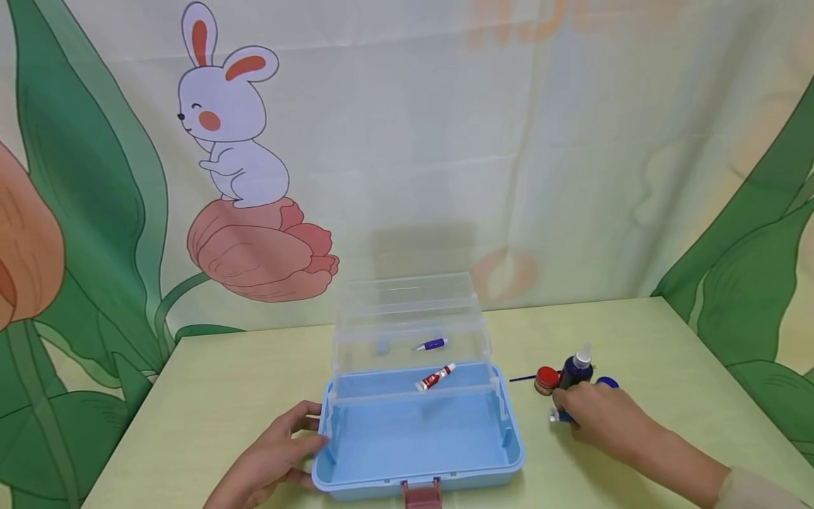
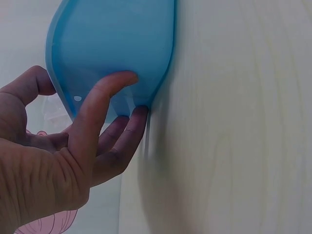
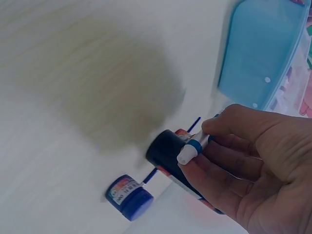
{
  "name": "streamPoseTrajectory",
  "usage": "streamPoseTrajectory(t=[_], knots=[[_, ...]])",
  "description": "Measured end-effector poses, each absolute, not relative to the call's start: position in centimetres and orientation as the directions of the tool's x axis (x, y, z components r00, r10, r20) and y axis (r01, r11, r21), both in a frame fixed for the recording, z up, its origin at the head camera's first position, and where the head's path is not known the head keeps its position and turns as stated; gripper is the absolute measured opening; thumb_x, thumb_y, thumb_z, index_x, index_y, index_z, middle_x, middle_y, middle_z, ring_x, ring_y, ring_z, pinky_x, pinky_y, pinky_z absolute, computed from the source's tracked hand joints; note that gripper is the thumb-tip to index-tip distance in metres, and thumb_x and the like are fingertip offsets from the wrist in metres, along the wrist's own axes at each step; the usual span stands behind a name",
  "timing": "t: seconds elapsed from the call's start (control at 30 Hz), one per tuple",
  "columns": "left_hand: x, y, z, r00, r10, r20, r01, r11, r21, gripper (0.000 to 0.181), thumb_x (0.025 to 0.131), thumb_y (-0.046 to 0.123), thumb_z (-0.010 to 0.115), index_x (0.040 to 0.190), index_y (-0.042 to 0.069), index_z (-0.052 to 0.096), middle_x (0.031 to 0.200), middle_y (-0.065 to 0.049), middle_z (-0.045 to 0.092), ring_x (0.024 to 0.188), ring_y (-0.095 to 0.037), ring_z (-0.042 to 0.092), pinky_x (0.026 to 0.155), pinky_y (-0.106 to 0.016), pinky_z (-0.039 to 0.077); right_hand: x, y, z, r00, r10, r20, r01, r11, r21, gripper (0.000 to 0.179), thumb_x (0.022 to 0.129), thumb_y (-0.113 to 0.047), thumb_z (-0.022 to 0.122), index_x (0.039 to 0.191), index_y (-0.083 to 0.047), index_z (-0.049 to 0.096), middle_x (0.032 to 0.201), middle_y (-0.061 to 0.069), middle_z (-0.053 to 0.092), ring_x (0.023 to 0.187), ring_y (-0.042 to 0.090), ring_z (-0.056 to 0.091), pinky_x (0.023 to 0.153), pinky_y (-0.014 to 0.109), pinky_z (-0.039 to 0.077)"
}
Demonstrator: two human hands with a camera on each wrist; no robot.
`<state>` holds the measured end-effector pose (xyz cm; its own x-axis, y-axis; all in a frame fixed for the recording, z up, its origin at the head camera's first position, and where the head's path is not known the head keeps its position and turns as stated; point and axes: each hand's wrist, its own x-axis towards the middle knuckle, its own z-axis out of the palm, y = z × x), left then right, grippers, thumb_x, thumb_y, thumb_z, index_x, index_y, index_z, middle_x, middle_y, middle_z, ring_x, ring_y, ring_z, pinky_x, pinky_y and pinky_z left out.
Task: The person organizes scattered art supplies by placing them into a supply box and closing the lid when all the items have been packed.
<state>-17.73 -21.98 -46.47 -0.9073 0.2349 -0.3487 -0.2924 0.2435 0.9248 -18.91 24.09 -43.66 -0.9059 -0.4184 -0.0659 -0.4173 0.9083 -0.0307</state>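
Note:
Between thumb and fingers, my right hand [image 1: 604,417] pinches a small tube [image 3: 197,144] with a white cap and blue band. Just behind that hand a dark bottle [image 1: 575,371] with a white nozzle stands upright. My left hand [image 1: 273,456] grips the left end of a blue box [image 1: 416,459]; one fingertip is at its rim, the thumb and other fingers against the end wall [image 2: 112,44]. The box's clear tray section [image 1: 407,290] is raised at the back. In it show a red tube [image 1: 435,377] with a white cap and a purple pen [image 1: 431,345].
A red-lidded jar [image 1: 547,380] stands left of the bottle, and a blue-lidded jar [image 3: 129,197] to its right. A thin dark stick [image 1: 523,378] lies on the light wood-grain table [image 1: 242,382]. Behind hangs a cloth printed with a rabbit [image 1: 235,141]. A reddish latch [image 1: 422,493] is on the box's front.

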Motion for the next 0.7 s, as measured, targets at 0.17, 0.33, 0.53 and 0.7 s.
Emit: streamPoseTrajectory(t=[0.17,0.33,0.53,0.7], knots=[[-17.9,-22.0,-46.9,-0.907,0.231,-0.352,-0.296,0.244,0.924,0.047,0.096,0.012,0.066,0.137,0.001,0.046,0.131,-0.024,0.049,0.091,-0.029,0.067,0.061,-0.047,0.061,-18.9,24.0,-43.3,-0.893,-0.45,-0.001,-0.45,0.893,-0.004,0.024,0.076,-0.002,0.084,0.091,-0.011,0.066,0.075,-0.001,0.065,0.062,0.013,0.058,0.059,0.038,0.058],[-18.0,-22.0,-47.1,-0.908,0.22,-0.357,-0.301,0.252,0.92,0.047,0.096,0.012,0.066,0.137,0.001,0.046,0.131,-0.023,0.049,0.091,-0.029,0.067,0.061,-0.047,0.061,-19.0,24.0,-42.9,-0.88,-0.474,0.038,-0.474,0.88,-0.001,0.03,0.075,0.001,0.081,0.098,-0.011,0.067,0.074,-0.002,0.062,0.06,0.014,0.056,0.054,0.035,0.056],[-17.9,-21.9,-46.9,-0.911,0.225,-0.345,-0.289,0.25,0.924,0.047,0.096,0.012,0.066,0.137,0.001,0.047,0.132,-0.024,0.049,0.091,-0.029,0.066,0.061,-0.047,0.061,-19.1,23.5,-42.5,-0.879,-0.477,0.026,-0.477,0.879,-0.008,0.033,0.077,0.001,0.081,0.105,-0.01,0.069,0.074,0.0,0.062,0.061,0.014,0.054,0.056,0.035,0.057],[-17.8,-22.0,-46.9,-0.912,0.241,-0.333,-0.277,0.237,0.931,0.046,0.096,0.012,0.066,0.137,0.001,0.047,0.132,-0.024,0.048,0.091,-0.029,0.067,0.061,-0.047,0.061,-19.3,23.4,-42.2,-0.871,-0.489,0.047,-0.49,0.872,-0.012,0.03,0.078,0.001,0.082,0.098,-0.014,0.067,0.076,-0.002,0.064,0.063,0.014,0.056,0.056,0.037,0.058]])
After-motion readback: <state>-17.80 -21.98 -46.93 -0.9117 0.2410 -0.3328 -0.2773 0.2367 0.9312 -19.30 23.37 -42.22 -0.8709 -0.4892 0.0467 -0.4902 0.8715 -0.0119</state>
